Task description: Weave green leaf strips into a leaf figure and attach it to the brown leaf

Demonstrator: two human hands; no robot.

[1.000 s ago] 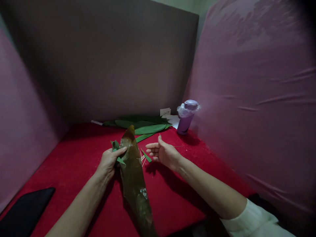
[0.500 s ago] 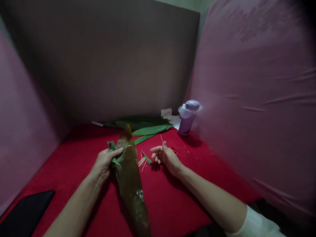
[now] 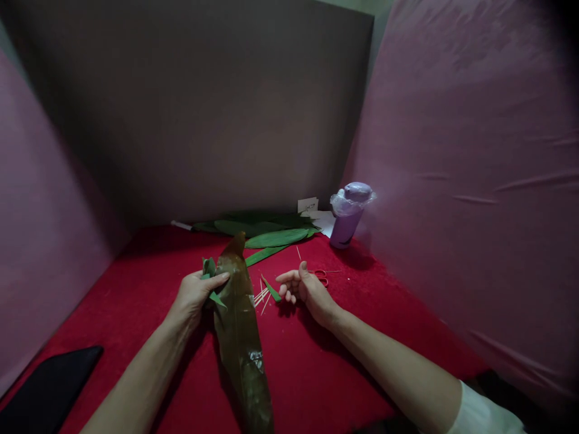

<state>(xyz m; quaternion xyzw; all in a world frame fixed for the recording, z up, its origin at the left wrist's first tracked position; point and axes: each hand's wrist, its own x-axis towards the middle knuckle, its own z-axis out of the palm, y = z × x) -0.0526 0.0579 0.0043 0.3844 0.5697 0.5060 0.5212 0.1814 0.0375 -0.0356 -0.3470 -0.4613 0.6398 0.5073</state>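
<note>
My left hand [image 3: 192, 298] grips a long brownish leaf [image 3: 239, 328] by its left edge, thumb on top. Pinched in the same hand is a folded piece of green leaf [image 3: 209, 269], its pointed tip poking out below the thumb. The brown leaf hangs toward me, glossy in patches, its lower end at the bottom of the view. My right hand [image 3: 305, 290] holds nothing; its fingers are loosely curled and apart, thumb up. Just left of its fingertips lie a small green leaf strip [image 3: 272, 290] and several thin wooden sticks [image 3: 261, 296]. Partly behind this hand are red-handled scissors [image 3: 322, 277].
A pile of green leaves [image 3: 275, 239] lies at the back of the red cloth [image 3: 307, 374]. A purple tumbler [image 3: 346, 226] with plastic wrap stands at right, near white papers [image 3: 324, 222]. A black flat object [image 3: 49, 386] is at lower left. Walls enclose three sides.
The view has shifted slightly. The brown leaf's top has tilted a little to the right in my left hand. My right hand keeps nearly the same pose.
</note>
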